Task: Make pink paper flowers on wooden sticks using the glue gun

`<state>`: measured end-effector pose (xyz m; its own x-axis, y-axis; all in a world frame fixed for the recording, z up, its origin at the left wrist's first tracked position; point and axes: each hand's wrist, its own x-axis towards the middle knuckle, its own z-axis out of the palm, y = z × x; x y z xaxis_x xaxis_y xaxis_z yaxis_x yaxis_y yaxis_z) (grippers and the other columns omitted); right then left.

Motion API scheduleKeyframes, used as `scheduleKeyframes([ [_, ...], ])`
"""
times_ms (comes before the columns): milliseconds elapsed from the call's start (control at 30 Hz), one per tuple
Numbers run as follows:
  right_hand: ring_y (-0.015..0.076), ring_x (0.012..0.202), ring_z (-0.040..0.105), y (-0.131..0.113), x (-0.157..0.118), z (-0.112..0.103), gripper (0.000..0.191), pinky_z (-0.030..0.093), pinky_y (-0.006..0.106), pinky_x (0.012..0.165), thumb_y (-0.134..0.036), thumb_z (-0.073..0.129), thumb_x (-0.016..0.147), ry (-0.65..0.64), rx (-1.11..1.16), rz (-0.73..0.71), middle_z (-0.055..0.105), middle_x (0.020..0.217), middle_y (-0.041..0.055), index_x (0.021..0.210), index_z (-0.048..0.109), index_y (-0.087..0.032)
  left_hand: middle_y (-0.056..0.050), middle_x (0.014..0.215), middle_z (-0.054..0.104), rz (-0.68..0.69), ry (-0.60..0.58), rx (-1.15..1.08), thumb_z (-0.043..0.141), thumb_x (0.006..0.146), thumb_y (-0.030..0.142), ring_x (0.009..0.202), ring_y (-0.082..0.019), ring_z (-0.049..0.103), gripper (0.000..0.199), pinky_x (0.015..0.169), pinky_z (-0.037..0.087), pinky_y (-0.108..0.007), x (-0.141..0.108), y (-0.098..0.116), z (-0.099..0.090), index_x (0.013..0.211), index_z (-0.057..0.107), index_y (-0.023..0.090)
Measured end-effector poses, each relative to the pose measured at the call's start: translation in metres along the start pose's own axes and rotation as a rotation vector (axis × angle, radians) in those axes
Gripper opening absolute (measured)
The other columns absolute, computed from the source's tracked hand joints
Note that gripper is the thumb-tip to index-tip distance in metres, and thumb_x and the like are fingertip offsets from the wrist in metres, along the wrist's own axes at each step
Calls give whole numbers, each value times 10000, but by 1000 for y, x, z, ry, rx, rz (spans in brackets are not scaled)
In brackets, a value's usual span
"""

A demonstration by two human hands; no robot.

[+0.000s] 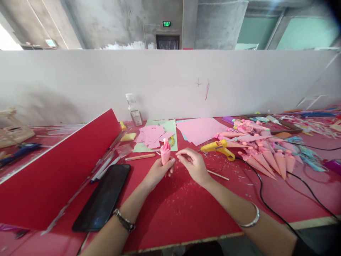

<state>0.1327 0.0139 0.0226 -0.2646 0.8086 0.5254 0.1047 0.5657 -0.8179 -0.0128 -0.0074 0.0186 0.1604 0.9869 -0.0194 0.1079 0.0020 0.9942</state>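
Upright in my left hand (160, 172) is a small pink ice cream cone craft (165, 151), with a pink swirl and a pale ball on top. My fingers wrap around its lower part. Just to the right, my right hand (194, 164) is apart from the cone, its thumb and fingertips pinched together. Whatever may be between those fingertips is too small to make out. Behind the cone, cut pink paper pieces (151, 136) lie on a light green sheet (170, 125). A yellow glue gun (218, 146) rests to the right of my right hand.
Finished pink cones (266, 156) are heaped at the right, with black cords (259, 181) running past them. A black phone (102, 199) lies at left beside a red upright board (66, 160). Pink sheets (204, 128) and a clear bottle (134, 110) are at the back.
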Motion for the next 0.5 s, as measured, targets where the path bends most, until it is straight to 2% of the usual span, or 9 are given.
scheduleKeyframes([
  [67,146,739,576,0,0,1,153,472,250,659,-216,475,782,23,-7,1,594,799,29,892,580,-200,66,497,429,9,4,-34,480,769,383,407,-34,374,274,430,267,-180,1,-2,0,655,483,134],
  [167,149,777,576,2,1,2,213,482,260,691,-205,475,782,54,30,30,592,837,38,974,568,-208,48,591,490,-6,-27,-89,487,769,359,452,-43,433,224,487,331,-191,2,-6,0,783,503,136],
  [300,158,830,569,5,2,1,181,489,275,721,-212,475,788,97,74,23,577,900,53,914,604,-209,4,739,573,-40,-76,-82,498,765,343,490,-53,492,223,513,355,-203,2,-8,-1,839,518,134],
  [400,157,837,569,5,2,1,176,498,277,726,-213,493,777,87,116,12,564,899,49,902,616,-215,-5,760,593,-36,-113,-47,479,776,357,466,-45,490,235,482,332,-196,1,-4,-1,816,535,133],
  [500,156,862,566,4,2,3,197,505,274,737,-216,495,776,65,163,10,550,934,51,937,609,-223,0,691,594,-35,-121,-11,466,783,368,446,-43,480,259,461,309,-191,1,-1,-1,732,542,126],
])
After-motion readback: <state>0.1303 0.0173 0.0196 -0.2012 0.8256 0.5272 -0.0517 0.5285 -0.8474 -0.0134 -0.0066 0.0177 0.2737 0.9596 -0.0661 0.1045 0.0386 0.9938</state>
